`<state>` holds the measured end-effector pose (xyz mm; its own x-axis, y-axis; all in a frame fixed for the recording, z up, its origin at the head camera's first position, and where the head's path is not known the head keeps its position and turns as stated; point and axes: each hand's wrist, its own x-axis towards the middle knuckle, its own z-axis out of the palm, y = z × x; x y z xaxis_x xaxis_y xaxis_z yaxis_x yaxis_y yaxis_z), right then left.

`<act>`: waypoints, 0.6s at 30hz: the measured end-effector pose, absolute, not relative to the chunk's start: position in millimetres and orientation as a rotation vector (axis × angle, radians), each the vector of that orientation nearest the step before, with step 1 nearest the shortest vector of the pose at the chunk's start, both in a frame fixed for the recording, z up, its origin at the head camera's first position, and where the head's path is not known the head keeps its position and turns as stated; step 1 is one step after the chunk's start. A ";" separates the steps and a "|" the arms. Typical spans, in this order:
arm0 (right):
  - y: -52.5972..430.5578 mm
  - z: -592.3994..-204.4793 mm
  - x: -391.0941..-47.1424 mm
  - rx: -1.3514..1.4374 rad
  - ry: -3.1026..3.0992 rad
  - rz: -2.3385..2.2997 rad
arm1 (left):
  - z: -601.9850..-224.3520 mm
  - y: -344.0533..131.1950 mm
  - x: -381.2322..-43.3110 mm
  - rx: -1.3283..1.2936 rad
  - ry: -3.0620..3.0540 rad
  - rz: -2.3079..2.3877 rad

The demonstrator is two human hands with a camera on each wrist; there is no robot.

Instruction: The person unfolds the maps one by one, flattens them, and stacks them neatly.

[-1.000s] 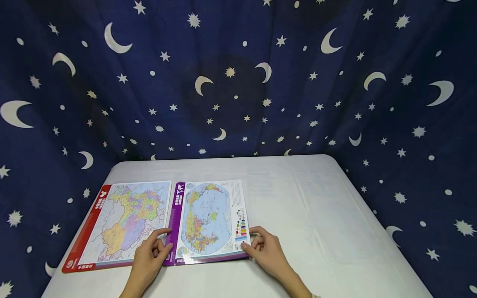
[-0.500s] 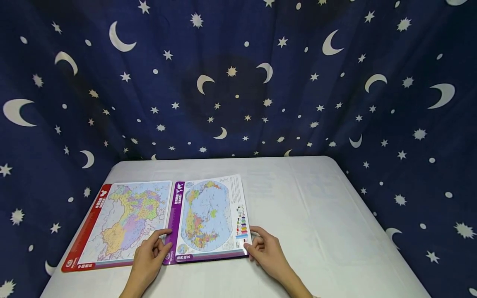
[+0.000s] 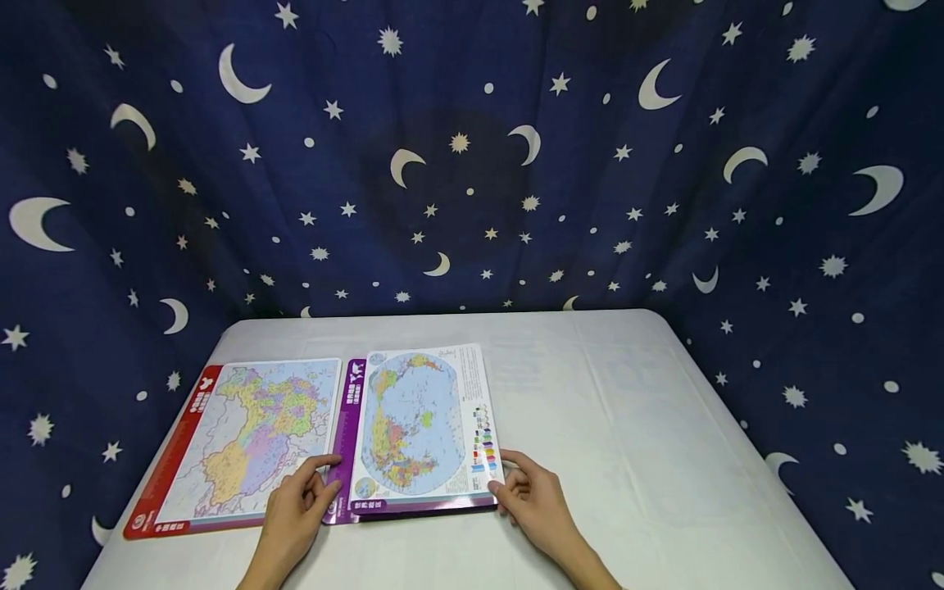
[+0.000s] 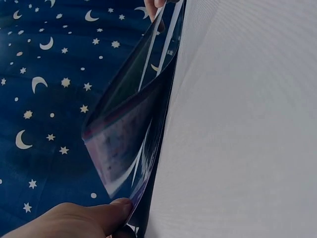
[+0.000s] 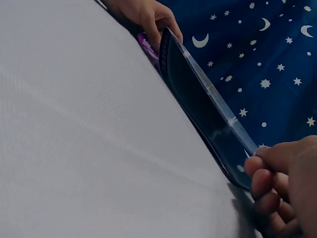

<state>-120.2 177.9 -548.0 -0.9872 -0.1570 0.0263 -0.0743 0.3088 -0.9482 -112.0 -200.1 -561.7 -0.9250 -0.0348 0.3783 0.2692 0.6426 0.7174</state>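
Observation:
A world map sheet (image 3: pixel 413 426) with a purple left border (image 3: pixel 343 442) lies over a dark backing, its lower right part raised. My right hand (image 3: pixel 542 504) pinches the sheet's right edge between thumb and fingers; the right wrist view shows a gap under that edge (image 5: pixel 218 106). At the purple border, my left hand (image 3: pixel 289 512) holds the near left edge, thumb on top in the left wrist view. From there the glossy sheet (image 4: pixel 126 148) bows upward. Partly under my left hand lies a second map (image 3: pixel 258 434) with a red border.
Both maps lie on a table with a white cover (image 3: pixel 627 442), side by side on its left half. A dark blue curtain (image 3: pixel 472 229) with moons and stars surrounds the back and sides.
The world map's right side has been lifted off its backing, and my right hand has shifted slightly right with it. The left hand and red-bordered map stay put.

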 end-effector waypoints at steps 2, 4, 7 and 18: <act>178.9 -547.6 -120.1 -0.207 2.481 -1.805 | -561.6 -200.0 -111.8 -0.180 -2.512 -1.182; 180.2 -546.9 -119.9 -0.200 2.481 -1.818 | -561.8 -199.8 -111.7 -0.176 -2.517 -1.183; 182.5 -546.4 -119.4 -0.201 2.483 -1.834 | -562.6 -199.3 -111.7 -0.170 -2.525 -1.182; 194.0 -549.0 -119.8 -0.165 2.545 -1.828 | -563.9 -199.3 -112.2 -0.154 -2.512 -1.140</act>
